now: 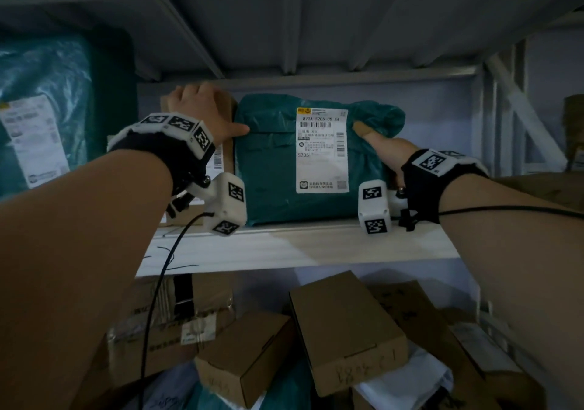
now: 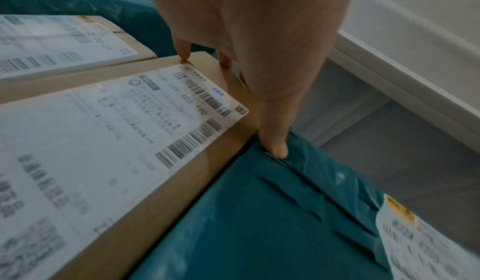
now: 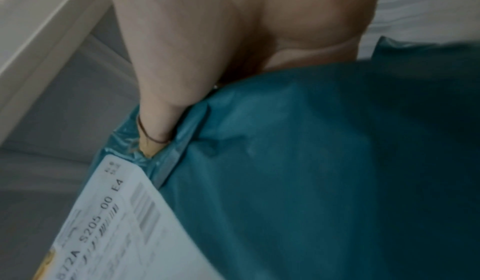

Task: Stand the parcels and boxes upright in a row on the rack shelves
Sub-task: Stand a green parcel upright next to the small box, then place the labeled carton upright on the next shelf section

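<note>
A teal plastic parcel [image 1: 271,172] with a white label stands upright on the white rack shelf [image 1: 284,248]. Left of it stands a brown cardboard box [image 1: 228,152], also labelled [image 2: 182,182]. My left hand [image 1: 196,106] rests on the box's top edge with fairly straight fingers, and its thumb [image 2: 275,141] presses on the teal parcel's [image 2: 259,223] upper left corner. My right hand [image 1: 379,147] grips the parcel's right side, thumb on the front and fingers hidden behind it. In the right wrist view the thumb [image 3: 155,120] digs into the teal wrap [image 3: 311,161].
A second labelled box [image 2: 64,42] stands left of the first, and a larger teal parcel [image 1: 47,109] beyond it. The shelf below holds several loose cardboard boxes [image 1: 344,327] lying at angles. Another brown box [image 1: 543,188] sits at the far right. The upper shelf's underside hangs close overhead.
</note>
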`<act>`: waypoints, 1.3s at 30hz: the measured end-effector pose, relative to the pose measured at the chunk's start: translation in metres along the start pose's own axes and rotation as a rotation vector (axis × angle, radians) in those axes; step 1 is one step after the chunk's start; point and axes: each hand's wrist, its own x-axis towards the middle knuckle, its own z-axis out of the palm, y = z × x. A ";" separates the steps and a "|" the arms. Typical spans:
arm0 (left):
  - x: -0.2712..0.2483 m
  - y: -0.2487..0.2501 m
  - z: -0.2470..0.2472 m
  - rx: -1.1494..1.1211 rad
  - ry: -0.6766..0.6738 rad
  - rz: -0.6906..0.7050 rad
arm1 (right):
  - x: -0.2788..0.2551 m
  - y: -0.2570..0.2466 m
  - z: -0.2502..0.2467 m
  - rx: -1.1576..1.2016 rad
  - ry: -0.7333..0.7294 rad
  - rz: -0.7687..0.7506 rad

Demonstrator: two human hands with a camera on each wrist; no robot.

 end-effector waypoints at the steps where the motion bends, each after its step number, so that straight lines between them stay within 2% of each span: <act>1: -0.002 0.001 0.000 0.013 0.013 0.000 | -0.004 -0.001 0.000 -0.011 0.005 -0.014; 5: -0.009 0.007 0.002 0.031 0.080 0.023 | -0.009 0.001 -0.006 -0.045 0.011 -0.005; 7: -0.008 0.006 0.001 0.041 0.069 0.025 | -0.006 0.003 -0.010 -0.009 -0.012 0.050; 11: 0.001 -0.002 0.003 0.054 0.026 -0.009 | -0.020 -0.004 -0.012 -0.087 0.030 0.038; 14: 0.000 0.000 -0.001 -0.016 -0.007 -0.063 | -0.027 -0.009 -0.014 -0.115 0.131 0.008; 17: -0.007 0.006 -0.006 -0.187 0.094 -0.058 | -0.025 -0.014 -0.023 -0.162 0.273 -0.038; 19: -0.012 0.014 -0.011 -0.252 0.197 -0.010 | -0.028 -0.013 -0.029 -0.195 0.274 -0.023; 23: -0.020 0.049 -0.021 -0.339 0.239 0.150 | -0.042 -0.006 -0.035 -0.075 0.187 0.041; 26: -0.026 0.079 -0.021 -0.457 0.223 0.252 | -0.048 0.001 -0.043 -0.101 0.159 0.072; 31: -0.049 0.127 -0.023 -0.640 0.141 0.363 | -0.050 0.005 -0.079 0.025 0.162 0.070; 33: -0.054 0.148 -0.023 -0.695 0.032 0.363 | -0.051 0.003 -0.098 0.079 0.223 0.028; 36: -0.067 0.184 -0.019 -0.775 -0.375 0.356 | -0.053 0.002 -0.138 0.068 0.305 -0.042; 38: -0.078 0.208 -0.016 -0.775 -0.657 0.352 | -0.058 0.000 -0.164 -0.114 0.387 -0.063; 39: -0.082 0.220 -0.014 -0.783 -0.742 0.342 | -0.058 0.002 -0.179 -0.239 0.468 -0.068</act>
